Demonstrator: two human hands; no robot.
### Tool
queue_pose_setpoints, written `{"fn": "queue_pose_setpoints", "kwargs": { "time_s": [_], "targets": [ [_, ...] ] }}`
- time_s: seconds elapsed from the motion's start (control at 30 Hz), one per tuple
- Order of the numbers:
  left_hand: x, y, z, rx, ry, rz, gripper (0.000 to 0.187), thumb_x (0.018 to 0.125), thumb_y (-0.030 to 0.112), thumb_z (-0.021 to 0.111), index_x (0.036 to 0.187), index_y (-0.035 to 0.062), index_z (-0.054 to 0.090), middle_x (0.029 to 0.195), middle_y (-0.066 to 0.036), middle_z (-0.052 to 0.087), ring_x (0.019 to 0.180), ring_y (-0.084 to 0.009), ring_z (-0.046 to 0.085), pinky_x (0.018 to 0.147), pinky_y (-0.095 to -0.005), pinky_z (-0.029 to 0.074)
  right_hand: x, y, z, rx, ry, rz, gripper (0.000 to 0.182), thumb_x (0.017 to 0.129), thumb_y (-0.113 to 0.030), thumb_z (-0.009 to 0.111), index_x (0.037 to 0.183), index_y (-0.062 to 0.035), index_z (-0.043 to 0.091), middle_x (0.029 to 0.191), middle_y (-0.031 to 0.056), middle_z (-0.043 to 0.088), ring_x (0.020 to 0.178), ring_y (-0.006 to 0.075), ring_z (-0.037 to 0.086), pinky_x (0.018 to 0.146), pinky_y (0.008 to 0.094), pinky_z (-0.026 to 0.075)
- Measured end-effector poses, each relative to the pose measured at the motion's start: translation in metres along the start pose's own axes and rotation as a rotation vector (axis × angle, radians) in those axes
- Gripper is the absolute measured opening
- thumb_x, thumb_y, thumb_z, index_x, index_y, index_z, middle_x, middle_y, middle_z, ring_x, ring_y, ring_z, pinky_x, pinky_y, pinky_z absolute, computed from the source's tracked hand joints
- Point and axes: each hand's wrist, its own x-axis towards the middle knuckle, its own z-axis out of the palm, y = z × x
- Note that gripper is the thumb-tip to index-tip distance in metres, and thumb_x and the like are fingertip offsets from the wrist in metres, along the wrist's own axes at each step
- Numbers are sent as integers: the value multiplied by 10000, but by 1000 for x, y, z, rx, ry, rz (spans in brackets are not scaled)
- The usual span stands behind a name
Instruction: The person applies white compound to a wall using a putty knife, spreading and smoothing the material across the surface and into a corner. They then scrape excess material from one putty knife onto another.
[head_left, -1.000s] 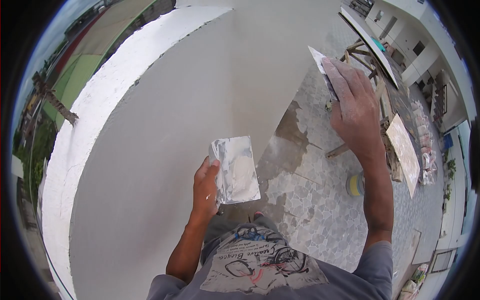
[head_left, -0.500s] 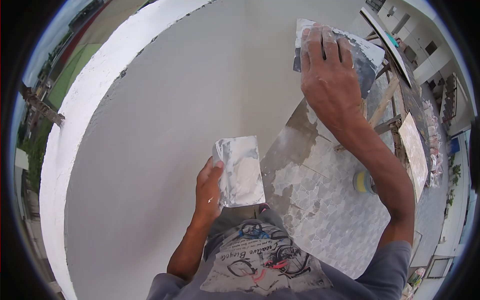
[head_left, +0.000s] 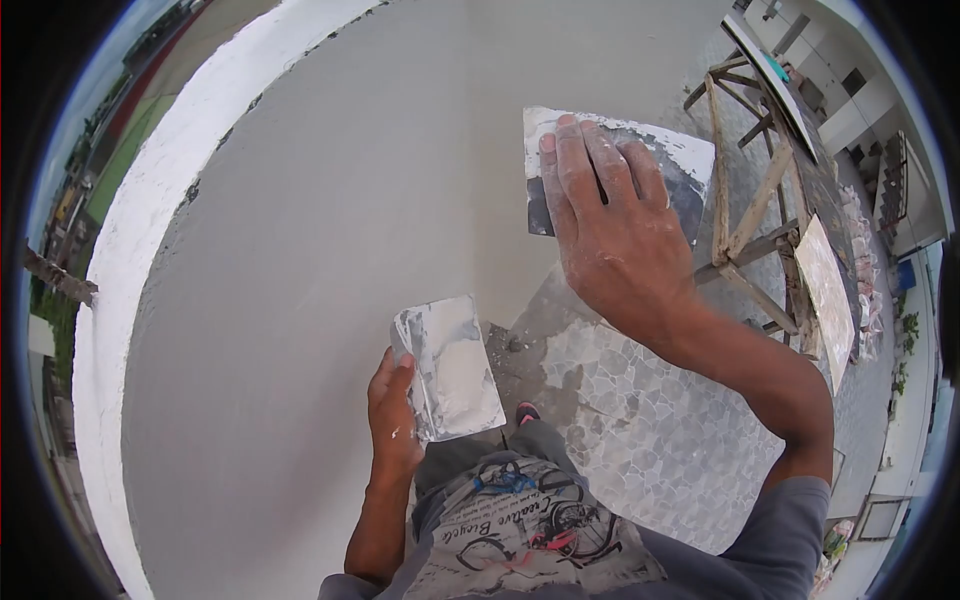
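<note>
My right hand (head_left: 625, 215) grips a wide, dark putty scraper (head_left: 665, 195), its fingers laid over the blade's face. White putty coats the scraper's upper edge, which lies over the grey plastered wall (head_left: 290, 230) in this view. Lower and to the left, my left hand (head_left: 395, 410) holds a smaller rectangular putty blade (head_left: 455, 370) by its left side, thumb on top. A thick smear of white putty covers that blade's face. Dried putty marks the fingers of both hands.
A rough white ledge (head_left: 110, 290) edges the wall on the left. Stone-patterned floor (head_left: 640, 420) lies below, my shoe (head_left: 527, 412) on its near side. To the right stands a wooden trestle (head_left: 755, 200) with a board (head_left: 825, 290) leaning by it.
My right hand has come down and left with the scraper. The left hand and its putty blade have shifted slightly left and down. The view has turned a little, showing more of the trestle.
</note>
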Motion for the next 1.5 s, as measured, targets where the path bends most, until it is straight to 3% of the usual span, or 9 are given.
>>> {"fn": "queue_pose_setpoints", "kwargs": {
  "time_s": [0.27, 0.43, 0.53, 0.7, 0.8, 0.93, 1.0, 1.33, 1.5],
  "targets": [
    [3, 0, -5, 25, -46, 2, 419, 948, 197, 466, 1288, -47, 452, 1134, -123, 603, 1010, -181, 609, 886, -295, 476, 19, 37, 16, -358, 194, 108, 474, 806, -163, 597, 1221, 63, 566, 1206, 139, 511, 1188, 291, 433, 993, 421, 341],
    [0, 6, -1, 3, -60, 13, 383, 974, 169, 436, 1280, -61, 437, 1138, -129, 591, 990, -170, 606, 877, -292, 484, -35, 1, 52, -255, -162, -249, 460, 828, -179, 582, 1213, 71, 567, 1222, 183, 502, 1210, 317, 414, 1032, 456, 316],
    [-1, 6, 2, -18, -43, 19, 377, 975, 164, 428, 1280, -58, 437, 1136, -129, 592, 985, -169, 608, 875, -293, 486, -45, -15, 38, 18, -309, -150, 483, 867, -102, 529, 1300, 99, 461, 1320, 204, 442, 1240, 300, 403, 1010, 456, 349],
    [-3, 6, 3, -16, -43, 25, 382, 968, 174, 434, 1276, -52, 448, 1124, -126, 598, 980, -169, 612, 871, -290, 488, 11, 23, -21, -108, 178, -11, 426, 815, -125, 584, 1183, 90, 571, 1200, 191, 512, 1150, 309, 456, 963, 454, 376],
    [-4, 10, 2, 16, -78, 28, 392, 960, 187, 448, 1273, -48, 457, 1116, -123, 604, 982, -169, 615, 870, -288, 487, 38, 40, -32, -254, 222, 132, 498, 822, -85, 595, 1271, 104, 491, 1271, 196, 467, 1203, 311, 437, 1020, 466, 357],
    [-4, 13, 3, 15, -88, 14, 370, 975, 162, 418, 1274, -55, 442, 1103, -128, 599, 963, -164, 618, 867, -293, 495, 54, 33, -39, -306, 12, 130, 288, 810, -81, 561, 1070, 39, 601, 1170, 217, 554, 1103, 339, 521, 914, 431, 419],
    [-4, 12, 3, 7, -90, 12, 370, 975, 163, 420, 1273, -54, 443, 1104, -128, 600, 962, -164, 619, 866, -292, 495, 49, 27, 4, -385, 219, 130, 439, 820, -125, 575, 1201, 90, 551, 1215, 186, 498, 1157, 309, 446, 986, 436, 347],
    [3, -5, -5, -42, 14, 19, 367, 972, 155, 441, 1280, -45, 444, 1127, -128, 601, 980, -169, 618, 868, -293, 496, -18, -20, 73, -178, -197, -342, 274, 796, -195, 602, 957, -9, 723, 1253, 190, 517, 1198, 368, 425, 1008, 492, 311],
    [3, -24, -5, -172, 93, 29, 357, 960, 131, 439, 1268, -47, 454, 1133, -137, 601, 982, -185, 620, 871, -301, 494, 22, 15, 3, -33, -13, -230, 484, 796, -68, 614, 1246, 86, 527, 1227, 195, 530, 1206, 317, 445, 1008, 452, 381]
  ]
}}
